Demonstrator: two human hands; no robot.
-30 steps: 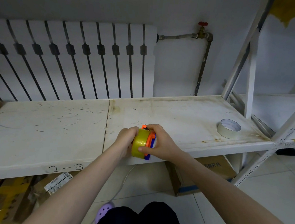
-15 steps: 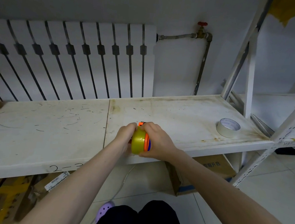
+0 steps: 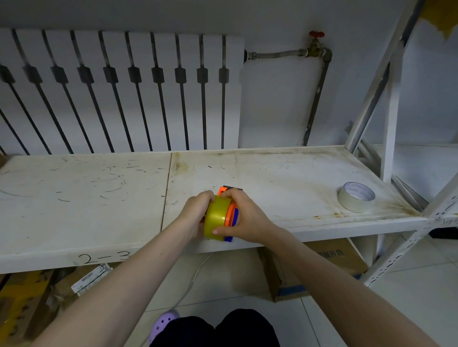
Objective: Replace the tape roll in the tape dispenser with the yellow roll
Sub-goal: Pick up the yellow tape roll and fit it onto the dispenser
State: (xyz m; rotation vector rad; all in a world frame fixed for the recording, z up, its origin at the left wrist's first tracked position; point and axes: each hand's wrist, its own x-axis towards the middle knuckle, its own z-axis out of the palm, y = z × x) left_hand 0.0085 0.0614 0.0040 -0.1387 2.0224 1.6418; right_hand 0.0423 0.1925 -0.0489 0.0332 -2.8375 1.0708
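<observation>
Slightly lowered, yellow roll (image 3: 215,217) and dispenser (image 3: 231,214); white roll (image 3: 356,197) well right.

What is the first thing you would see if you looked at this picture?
Probably the bright yellow roll, pressed against an orange and blue tape dispenser between the left hand and right hand, above the shelf's front edge. Next, a pale tape roll lying far right.

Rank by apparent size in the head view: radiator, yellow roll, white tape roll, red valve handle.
1. Radiator, by far the largest.
2. Yellow roll and white tape roll look about alike; the yellow one is nearer the camera and partly covered by the hands, so no ranking.
3. Red valve handle, smallest.
</observation>
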